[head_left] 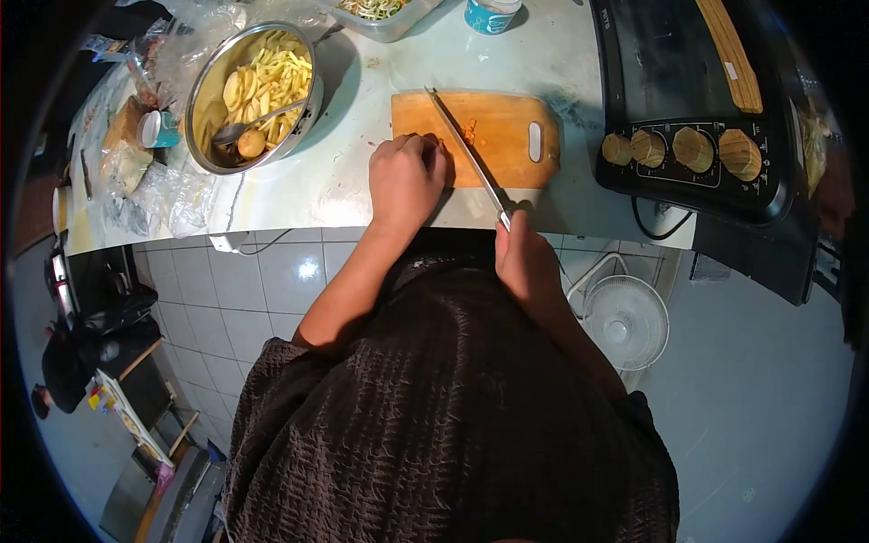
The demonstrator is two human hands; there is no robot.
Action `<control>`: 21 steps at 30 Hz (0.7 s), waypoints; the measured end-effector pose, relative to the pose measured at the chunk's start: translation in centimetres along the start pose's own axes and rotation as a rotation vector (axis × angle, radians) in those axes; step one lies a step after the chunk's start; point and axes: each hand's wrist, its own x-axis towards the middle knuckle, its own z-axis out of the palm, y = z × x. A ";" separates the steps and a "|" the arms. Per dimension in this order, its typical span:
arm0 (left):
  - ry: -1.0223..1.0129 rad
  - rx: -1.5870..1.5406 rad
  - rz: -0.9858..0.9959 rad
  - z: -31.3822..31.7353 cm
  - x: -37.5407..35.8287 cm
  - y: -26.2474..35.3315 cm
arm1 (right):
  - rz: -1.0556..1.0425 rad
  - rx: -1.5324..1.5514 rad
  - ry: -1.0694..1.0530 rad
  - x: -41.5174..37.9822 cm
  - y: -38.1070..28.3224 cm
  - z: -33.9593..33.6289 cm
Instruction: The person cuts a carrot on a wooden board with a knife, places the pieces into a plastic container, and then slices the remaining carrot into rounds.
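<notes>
On the table lies a wooden cutting board [507, 167] with a handle slot at its right end. Small orange chopped bits [470, 133] rest on it, just right of a long knife [463, 149]. My right hand [525, 258] grips the knife's handle at the table's front edge, and the blade slants away across the board. My left hand [407, 176] is on the board's left part, fingers curled in left of the blade. Whatever those fingers hold is hidden beneath them.
A steel bowl [196, 109] of cut pale yellow strips, with a spoon [262, 122], stands left. Behind are a clear container [387, 27] with sprouts and a blue-white cup [491, 15]. Plastic bags [186, 195] lie far left. A black toaster oven [625, 72] stands right; a fan [625, 323] is below.
</notes>
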 end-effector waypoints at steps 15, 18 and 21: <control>0.023 -0.028 0.081 -0.1 -0.2 -0.2 | -0.065 0.100 0.021 0.0 -0.4 -0.1; 0.008 -0.012 0.088 -0.1 -0.3 -0.5 | -0.050 0.087 0.008 -0.2 -0.5 -0.1; 0.010 -0.034 0.081 -0.2 -0.4 -0.4 | -0.044 0.081 -0.003 -0.1 -0.5 -0.2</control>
